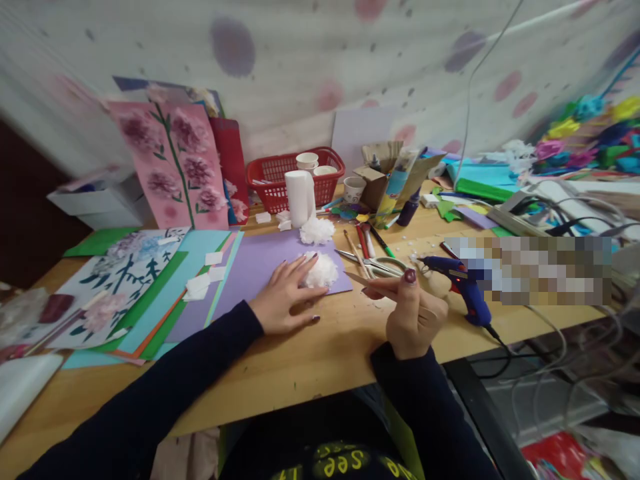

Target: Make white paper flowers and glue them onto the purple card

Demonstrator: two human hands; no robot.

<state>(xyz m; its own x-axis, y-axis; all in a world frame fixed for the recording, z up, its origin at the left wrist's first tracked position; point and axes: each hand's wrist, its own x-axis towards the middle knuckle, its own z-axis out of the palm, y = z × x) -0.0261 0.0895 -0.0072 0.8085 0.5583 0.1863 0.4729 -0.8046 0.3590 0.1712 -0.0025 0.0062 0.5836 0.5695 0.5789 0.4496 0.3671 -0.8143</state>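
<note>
My left hand (pixel 281 293) lies palm down with its fingers spread, over the edge of a sheet of purple paper (pixel 255 257). Two of its fingertips touch a fluffy white paper flower (pixel 321 271) on that sheet. Just behind it sits a second white paper flower (pixel 317 231). My right hand (pixel 414 310) is closed around a thin, pointed tool (pixel 357 278), whose tip points left toward the near flower. Its exact kind is unclear, as the fingers cover much of it. Beyond this hand lie scissors (pixel 385 267), and to its right a blue glue gun (pixel 473 293).
Coloured paper sheets (pixel 170 300) and a flower picture (pixel 125 267) lie left. A pink flower panel (pixel 170 167) stands behind them. At the back are a red basket (pixel 265 183), a white roll (pixel 299 200) and a cardboard box (pixel 375 190). Cables (pixel 555 327) trail on the right.
</note>
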